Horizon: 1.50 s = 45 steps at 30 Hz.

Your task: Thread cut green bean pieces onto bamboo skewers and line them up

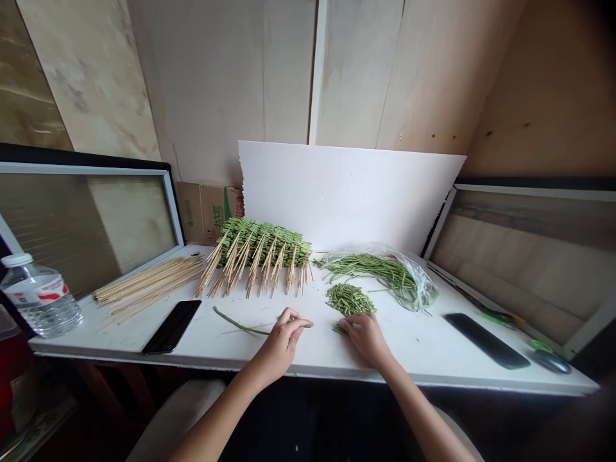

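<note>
Left hand and right hand: bare, fingers slender. Left forearm and right forearm: bare, tapering toward the wrist. Below the front edge of the desk: black area between the forearms, pale grey shape at left; clothing or surroundings, indeterminable.

The skewers look matt wood, the phone glossy.

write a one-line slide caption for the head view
Left hand holding a long green bean, right hand beside a heap of short bean pieces, loaded skewers stacked behind.
</note>
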Available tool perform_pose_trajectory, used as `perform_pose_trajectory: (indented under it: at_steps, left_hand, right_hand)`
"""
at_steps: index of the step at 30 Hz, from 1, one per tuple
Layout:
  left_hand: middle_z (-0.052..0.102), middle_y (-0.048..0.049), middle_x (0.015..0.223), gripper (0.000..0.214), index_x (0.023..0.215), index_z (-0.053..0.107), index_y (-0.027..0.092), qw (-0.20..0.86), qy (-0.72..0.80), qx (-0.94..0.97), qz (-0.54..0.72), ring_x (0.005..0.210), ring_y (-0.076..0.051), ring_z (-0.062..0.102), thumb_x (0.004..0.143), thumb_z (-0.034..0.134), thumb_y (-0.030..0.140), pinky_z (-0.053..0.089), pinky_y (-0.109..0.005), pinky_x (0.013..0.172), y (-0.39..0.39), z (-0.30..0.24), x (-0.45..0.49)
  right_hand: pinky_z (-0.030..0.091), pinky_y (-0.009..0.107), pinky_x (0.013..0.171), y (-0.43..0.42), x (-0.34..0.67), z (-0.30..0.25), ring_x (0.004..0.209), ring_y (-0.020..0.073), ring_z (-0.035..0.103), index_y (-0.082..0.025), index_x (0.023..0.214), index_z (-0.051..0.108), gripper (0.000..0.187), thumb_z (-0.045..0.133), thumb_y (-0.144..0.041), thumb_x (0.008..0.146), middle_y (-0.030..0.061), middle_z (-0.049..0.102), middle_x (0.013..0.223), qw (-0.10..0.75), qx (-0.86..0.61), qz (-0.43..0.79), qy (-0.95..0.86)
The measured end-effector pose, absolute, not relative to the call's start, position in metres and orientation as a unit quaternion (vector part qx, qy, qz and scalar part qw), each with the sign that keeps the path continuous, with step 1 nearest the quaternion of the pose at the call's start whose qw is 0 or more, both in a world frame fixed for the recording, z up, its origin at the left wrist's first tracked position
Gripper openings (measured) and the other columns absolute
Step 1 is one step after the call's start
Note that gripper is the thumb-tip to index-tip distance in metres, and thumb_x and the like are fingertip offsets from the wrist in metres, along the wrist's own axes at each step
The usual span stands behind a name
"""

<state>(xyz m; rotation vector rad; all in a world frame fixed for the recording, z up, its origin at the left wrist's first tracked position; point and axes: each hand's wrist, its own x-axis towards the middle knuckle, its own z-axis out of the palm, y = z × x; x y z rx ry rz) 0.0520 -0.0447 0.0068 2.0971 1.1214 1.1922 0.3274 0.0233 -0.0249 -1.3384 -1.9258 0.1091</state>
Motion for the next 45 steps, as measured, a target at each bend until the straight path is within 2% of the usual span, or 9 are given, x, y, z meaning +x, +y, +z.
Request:
perform_pose_trajectory:
  at_steps: [3, 9, 12, 15, 19, 24, 30, 37, 45]
  left_hand:
    - [0.058, -0.0085, 0.109, 0.030, 0.120, 0.073, 0.024, 0.233, 0.404, 0.763, 0.448, 0.099, -0.019, 0.064, 0.104, 0.048, 0.023, 0.052, -0.034, 0.095, -0.043, 0.006, 0.051]
    - [0.068, -0.0047, 0.098, 0.025, 0.118, 0.070, 0.023, 0.237, 0.403, 0.736, 0.490, 0.094, -0.019, 0.067, 0.094, 0.065, 0.016, 0.055, -0.032, 0.089, -0.043, 0.009, 0.052]
    - [0.071, -0.0038, 0.097, 0.026, 0.116, 0.070, 0.023, 0.242, 0.398, 0.731, 0.498, 0.091, -0.018, 0.068, 0.091, 0.070, 0.015, 0.056, -0.032, 0.088, -0.045, 0.009, 0.055]
    - [0.072, -0.0040, 0.096, 0.025, 0.116, 0.071, 0.022, 0.253, 0.383, 0.733, 0.502, 0.090, -0.018, 0.069, 0.091, 0.071, 0.017, 0.056, -0.032, 0.088, -0.047, 0.009, 0.058]
    - [0.074, -0.0053, 0.096, 0.022, 0.113, 0.073, 0.021, 0.277, 0.391, 0.730, 0.488, 0.089, -0.019, 0.069, 0.091, 0.072, 0.022, 0.057, -0.032, 0.085, -0.045, 0.008, 0.056]
    - [0.076, -0.0075, 0.095, 0.015, 0.099, 0.079, 0.020, 0.268, 0.416, 0.742, 0.453, 0.087, -0.022, 0.070, 0.093, 0.072, 0.031, 0.055, -0.033, 0.080, -0.039, 0.006, 0.048]
    - [0.074, -0.0060, 0.092, 0.008, 0.095, 0.079, 0.020, 0.238, 0.391, 0.747, 0.483, 0.086, -0.020, 0.069, 0.093, 0.072, 0.022, 0.053, -0.031, 0.080, -0.043, 0.012, 0.050]
    - [0.070, -0.0052, 0.090, 0.008, 0.091, 0.078, 0.019, 0.252, 0.360, 0.753, 0.490, 0.082, -0.018, 0.067, 0.094, 0.070, 0.021, 0.051, -0.029, 0.078, -0.051, 0.020, 0.057]
    - [0.068, -0.0050, 0.083, 0.026, 0.076, 0.073, 0.017, 0.275, 0.322, 0.768, 0.480, 0.077, -0.017, 0.065, 0.090, 0.057, 0.004, 0.050, -0.028, 0.073, -0.055, 0.017, 0.061]
  right_hand:
    - [0.048, 0.049, 0.087, 0.023, 0.327, -0.024, 0.089, 0.0323, 0.063, -0.026, 0.078, 0.080, 0.049, 0.046, -0.050, 0.102, 0.0105, 0.074, 0.081, 0.356, -0.540, 0.070, -0.759]
    - [0.049, 0.051, 0.090, 0.018, 0.325, -0.009, 0.094, 0.0325, 0.064, -0.026, 0.088, 0.080, 0.057, 0.035, -0.056, 0.105, 0.0107, 0.077, 0.088, 0.391, -0.521, 0.123, -0.749]
    - [0.050, 0.045, 0.085, 0.000, 0.307, 0.006, 0.098, 0.0301, 0.065, -0.024, 0.104, 0.079, 0.049, 0.043, -0.057, 0.103, 0.0101, 0.077, 0.100, 0.406, -0.455, 0.189, -0.769]
    - [0.051, 0.035, 0.074, -0.021, 0.284, 0.017, 0.094, 0.0252, 0.067, -0.027, 0.117, 0.076, 0.037, 0.063, -0.055, 0.096, 0.0071, 0.076, 0.103, 0.394, -0.382, 0.282, -0.787]
    - [0.049, 0.032, 0.070, -0.032, 0.269, 0.017, 0.083, 0.0216, 0.064, -0.028, 0.102, 0.080, 0.028, 0.066, -0.051, 0.096, 0.0056, 0.076, 0.091, 0.420, -0.374, 0.273, -0.780]
    - [0.050, 0.033, 0.071, -0.027, 0.274, 0.015, 0.082, 0.0211, 0.062, -0.026, 0.100, 0.079, 0.026, 0.065, -0.048, 0.096, 0.0064, 0.076, 0.096, 0.453, -0.401, 0.258, -0.753]
    - [0.047, 0.033, 0.068, -0.035, 0.268, 0.024, 0.083, 0.0225, 0.060, -0.026, 0.093, 0.075, 0.020, 0.072, -0.045, 0.092, 0.0050, 0.074, 0.090, 0.436, -0.383, 0.234, -0.780]
    - [0.044, 0.035, 0.074, -0.046, 0.258, 0.029, 0.086, 0.0240, 0.057, -0.024, 0.086, 0.069, 0.012, 0.065, -0.030, 0.095, 0.0048, 0.070, 0.084, 0.447, -0.376, 0.211, -0.784]
    - [0.049, 0.034, 0.077, -0.048, 0.257, 0.028, 0.083, 0.0226, 0.061, -0.023, 0.079, 0.073, 0.015, 0.068, -0.028, 0.092, 0.0044, 0.068, 0.079, 0.436, -0.330, 0.317, -0.775]
